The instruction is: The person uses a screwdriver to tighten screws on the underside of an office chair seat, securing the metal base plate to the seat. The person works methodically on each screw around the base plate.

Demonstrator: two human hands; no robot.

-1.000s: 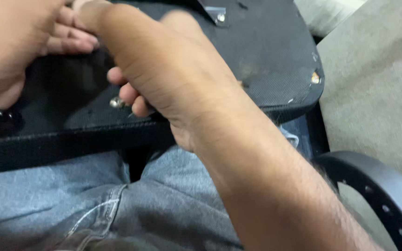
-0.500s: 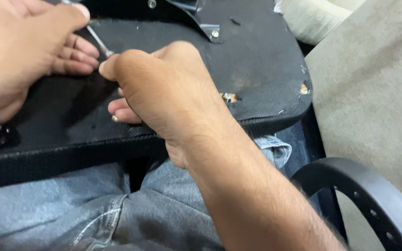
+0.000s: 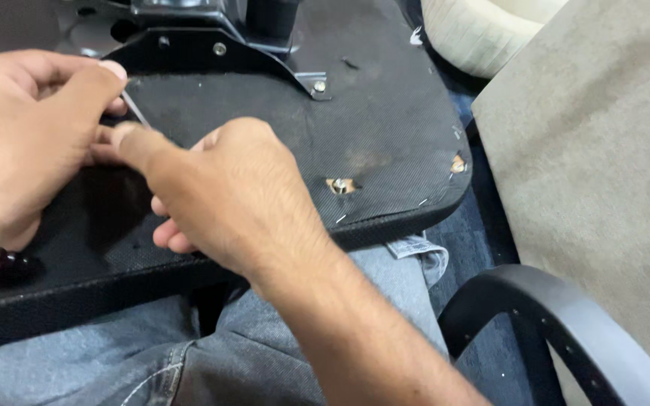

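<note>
i pinch the thin metal pin [image 3: 135, 110] with my left hand [image 3: 20, 143] near the seat base's [image 3: 385, 128] far left edge; right hand [image 3: 227, 195] curled, steadying it; keep it low.

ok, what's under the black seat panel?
The black seat panel rests on the person's lap, with blue jeans showing below its front edge. The left hand and right hand cover its near-left part, and whatever lies beneath the rest is hidden.

Lighting: soft, even, moderately bright indoor. Shadows: faint, beneath hands. Glare: none. Focus: mostly sharp; slight blur at near edges.
</note>
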